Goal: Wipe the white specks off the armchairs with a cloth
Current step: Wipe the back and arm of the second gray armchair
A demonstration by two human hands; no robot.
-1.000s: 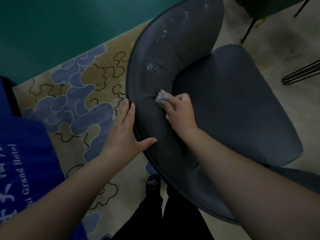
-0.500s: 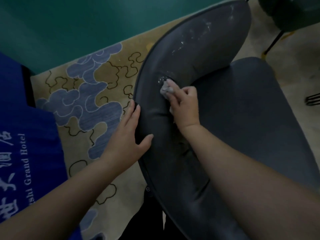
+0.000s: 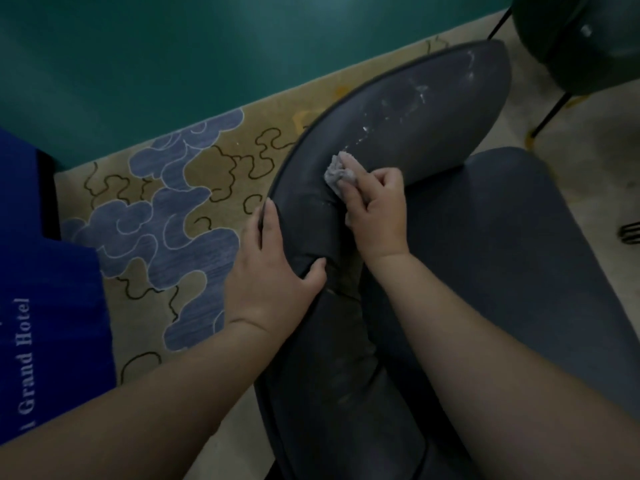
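Note:
A dark grey-blue armchair (image 3: 485,258) fills the right half of the view, its curved backrest running up the middle. White specks (image 3: 394,114) are scattered over the upper inner face of the backrest. My right hand (image 3: 375,209) presses a small pale grey cloth (image 3: 338,173) against the backrest just below the specks. My left hand (image 3: 273,268) grips the backrest's outer edge, fingers on the back and thumb on the inner face.
A patterned carpet (image 3: 166,209) with blue cloud shapes lies left of the chair, ending at a teal wall (image 3: 207,57). A second dark chair (image 3: 581,39) with thin black legs stands at the top right. My blue garment (image 3: 41,306) fills the left edge.
My right hand has slid the cloth up along the backrest toward the white specks. The left hand has kept its grip on the backrest edge while the view shifted.

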